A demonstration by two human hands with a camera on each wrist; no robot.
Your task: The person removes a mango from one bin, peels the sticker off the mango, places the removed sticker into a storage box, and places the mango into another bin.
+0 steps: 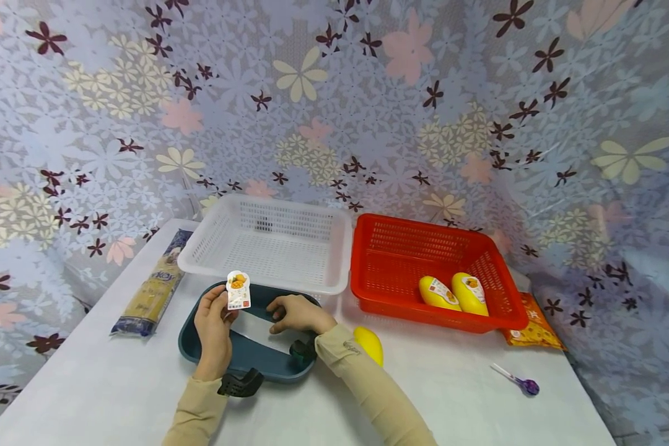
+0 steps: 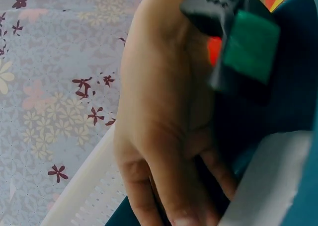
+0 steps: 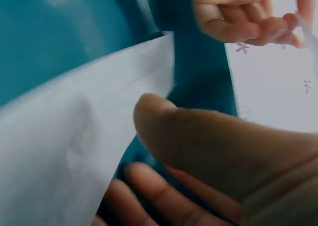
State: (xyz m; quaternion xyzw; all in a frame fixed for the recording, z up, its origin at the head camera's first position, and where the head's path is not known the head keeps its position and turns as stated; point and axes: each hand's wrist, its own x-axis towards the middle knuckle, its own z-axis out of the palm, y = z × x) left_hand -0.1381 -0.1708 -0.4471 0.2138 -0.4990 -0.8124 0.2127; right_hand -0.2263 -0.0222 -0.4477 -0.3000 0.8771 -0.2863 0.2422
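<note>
The left hand pinches the label over the teal basin; the right hand, fingers apart, is at the white strip — best hold the label lightly, by its edge.

My head view: bright, even; faint soft shadows on the white table. Left wrist: dimmer, the black wrist device blurred. Right wrist: blue-tinted, my right hand soft-focused — sheen on the teal tray, curtain bleached almost white.
</note>
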